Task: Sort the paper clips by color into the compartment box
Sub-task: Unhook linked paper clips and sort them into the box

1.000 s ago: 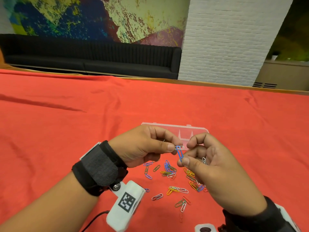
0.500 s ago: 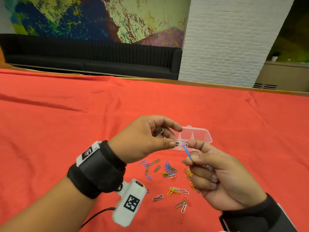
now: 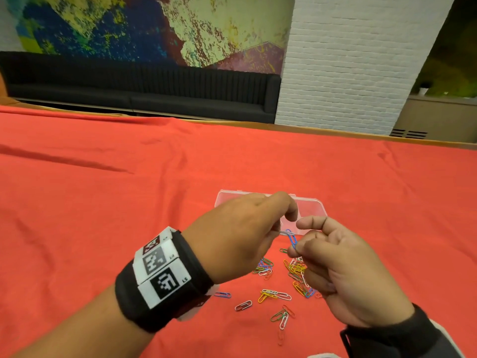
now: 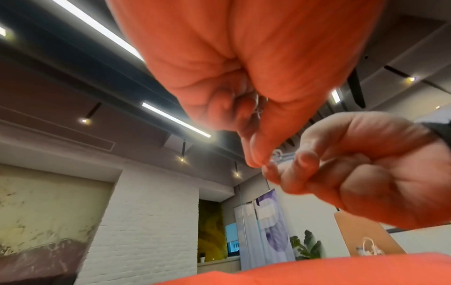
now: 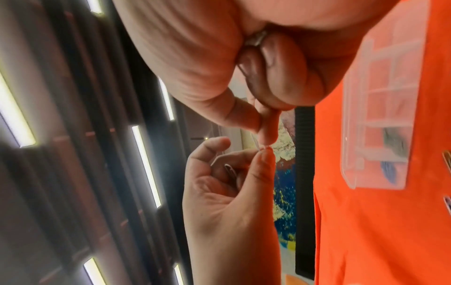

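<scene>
Over the pile of colored paper clips (image 3: 296, 270), my two hands hold a pair of hooked-together clips. My left hand (image 3: 280, 228) pinches a white clip (image 3: 285, 232) between thumb and forefinger. My right hand (image 3: 296, 248) pinches the blue clip (image 3: 292, 239) that hangs from it. The clear compartment box (image 3: 312, 205) lies just behind the hands, partly hidden by them. In the right wrist view the box (image 5: 380, 108) shows blue clips in its end compartment and dark ones in the neighbouring one. Another clip (image 5: 230, 169) sits in my left hand's curled fingers.
A red cloth (image 3: 129, 202) covers the whole table. Loose clips (image 3: 242, 305) lie scattered in front of the pile, toward me. A black sofa (image 3: 144, 94) and a white brick pillar (image 3: 348, 60) stand beyond the table's far edge.
My left hand has turned so its back and wrist band face up. Both hands stayed together over the pile, with the blue clip still hooked to the white one.
</scene>
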